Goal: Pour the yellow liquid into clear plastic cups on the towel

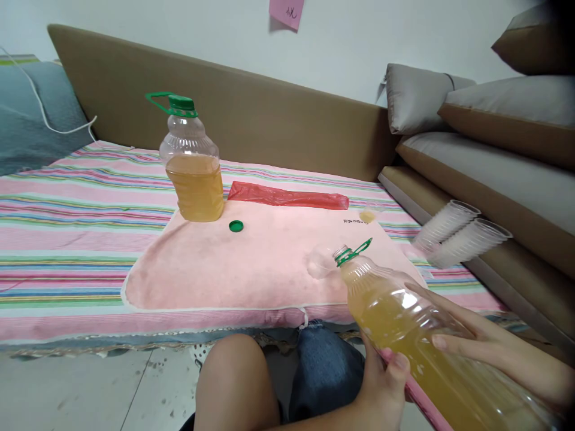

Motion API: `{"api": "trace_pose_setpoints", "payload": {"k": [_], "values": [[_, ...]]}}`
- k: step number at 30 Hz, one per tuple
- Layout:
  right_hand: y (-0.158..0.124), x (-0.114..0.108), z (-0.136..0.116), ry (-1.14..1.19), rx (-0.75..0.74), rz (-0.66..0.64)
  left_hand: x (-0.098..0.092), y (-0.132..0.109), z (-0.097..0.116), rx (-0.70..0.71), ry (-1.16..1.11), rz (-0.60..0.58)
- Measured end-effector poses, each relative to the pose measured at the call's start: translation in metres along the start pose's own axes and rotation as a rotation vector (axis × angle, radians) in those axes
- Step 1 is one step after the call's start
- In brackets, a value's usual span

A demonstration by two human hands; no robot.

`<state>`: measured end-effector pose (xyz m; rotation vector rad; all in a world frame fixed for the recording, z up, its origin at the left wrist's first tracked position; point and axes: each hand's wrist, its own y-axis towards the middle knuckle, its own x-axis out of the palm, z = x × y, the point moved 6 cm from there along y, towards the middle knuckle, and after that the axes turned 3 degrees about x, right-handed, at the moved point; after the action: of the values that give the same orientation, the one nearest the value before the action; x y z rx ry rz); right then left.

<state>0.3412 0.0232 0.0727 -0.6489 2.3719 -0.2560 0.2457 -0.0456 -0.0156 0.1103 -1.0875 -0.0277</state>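
Note:
A large clear plastic bottle (395, 317) of yellow liquid is tilted, its uncapped mouth pointing up and left, with a green ring handle at the neck. My left hand (381, 383) grips it from below, thumb on its near side, by a pink strip. My right hand (476, 338) is wrapped against its right side. Close by the bottle's mouth is a clear plastic cup (317, 264) on the pink cloth (233, 272). A loose green cap (236, 226) lies farther left. Behind it stands a second bottle (197, 185), capped in green and partly filled with yellow liquid.
A flattened red plastic bag (287, 196) lies along the cloth's back edge. Near the right corner is a small cup (368, 215) with some yellow in it. Stacked clear cups (467, 242) lean on grey-brown cushions (503, 161). A brown headboard (233, 102) runs behind.

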Motion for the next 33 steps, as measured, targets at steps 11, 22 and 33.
{"api": "trace_pose_setpoints", "payload": {"k": [11,22,33], "values": [[-0.002,0.000,0.005,0.021,0.081,-0.032,-0.001,-0.003,-0.002,-0.017,-0.008,0.008],[-0.003,0.002,-0.004,0.029,0.045,-0.030,-0.002,-0.006,-0.003,-0.027,0.003,0.019],[-0.002,0.002,-0.007,0.031,0.051,-0.034,-0.002,-0.004,0.000,-0.032,0.023,0.042]]}}
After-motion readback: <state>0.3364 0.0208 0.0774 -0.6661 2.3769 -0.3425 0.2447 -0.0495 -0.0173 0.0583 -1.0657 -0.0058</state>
